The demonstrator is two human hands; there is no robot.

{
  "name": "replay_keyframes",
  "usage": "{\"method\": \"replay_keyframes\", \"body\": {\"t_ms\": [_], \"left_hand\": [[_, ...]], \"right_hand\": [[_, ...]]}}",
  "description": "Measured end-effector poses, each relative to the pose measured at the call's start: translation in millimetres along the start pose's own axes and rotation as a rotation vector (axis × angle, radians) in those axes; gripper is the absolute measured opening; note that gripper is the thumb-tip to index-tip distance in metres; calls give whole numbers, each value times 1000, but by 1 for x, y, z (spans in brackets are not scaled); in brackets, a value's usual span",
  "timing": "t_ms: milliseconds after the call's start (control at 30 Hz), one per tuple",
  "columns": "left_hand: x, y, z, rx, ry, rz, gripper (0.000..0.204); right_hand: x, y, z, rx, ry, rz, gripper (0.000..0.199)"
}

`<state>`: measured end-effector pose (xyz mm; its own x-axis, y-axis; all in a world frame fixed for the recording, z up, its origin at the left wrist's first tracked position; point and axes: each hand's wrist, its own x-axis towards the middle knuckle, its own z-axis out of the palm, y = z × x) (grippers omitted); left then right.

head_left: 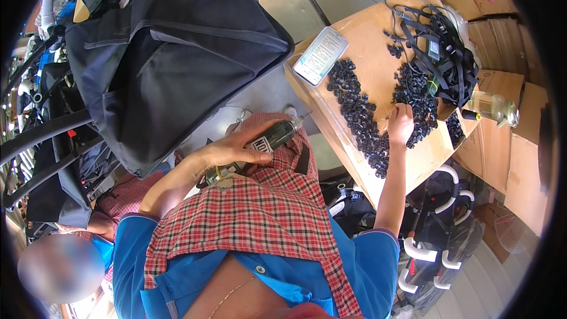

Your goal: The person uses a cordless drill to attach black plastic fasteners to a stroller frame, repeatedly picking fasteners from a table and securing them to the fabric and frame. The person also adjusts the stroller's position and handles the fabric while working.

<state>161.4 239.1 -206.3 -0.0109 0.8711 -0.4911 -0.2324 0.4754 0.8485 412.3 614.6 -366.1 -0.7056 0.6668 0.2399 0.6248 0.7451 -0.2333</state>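
My left hand (241, 145) is wrapped round a dark electric screwdriver (280, 137), held in front of my checked apron. Its bit points up and to the right, toward the wooden table (348, 32). Over the table, my right hand (401, 121) is closed with the fingertips pressed together, at the edge of a heap of small black plastic parts (420, 95). Whatever lies between those fingertips is too small or hidden to name. A second band of similar black parts (351, 97) spreads along the table left of my right hand.
A lit phone (321, 56) lies on the table's left corner. Black straps (452, 53) are piled at its far right, near a clear jar (495, 108). Large black fabric (177, 47) on a tube frame fills the upper left. Cardboard boxes (493, 142) stand right; another person is lower left.
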Motion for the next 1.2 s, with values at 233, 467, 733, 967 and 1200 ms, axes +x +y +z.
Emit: {"method": "replay_keyframes", "body": {"t_ms": [233,467,733,967,1200], "left_hand": [[-4,5,2,-96,8,-64,90],[0,-3,0,-81,2,-52,93],[7,1,-3,-61,-53,-11,100],[12,8,1,-128,-120,-20,106],[9,12,1,-153,-116,-37,104]], "right_hand": [[-4,-1,4,-40,-23,78,5],[-1,-1,-7,25,27,139,5],[6,-96,-57,1214,-254,376,20],[-9,-167,-47,1581,-545,345,11],[-5,-175,-49,1544,-663,369,17]]}}
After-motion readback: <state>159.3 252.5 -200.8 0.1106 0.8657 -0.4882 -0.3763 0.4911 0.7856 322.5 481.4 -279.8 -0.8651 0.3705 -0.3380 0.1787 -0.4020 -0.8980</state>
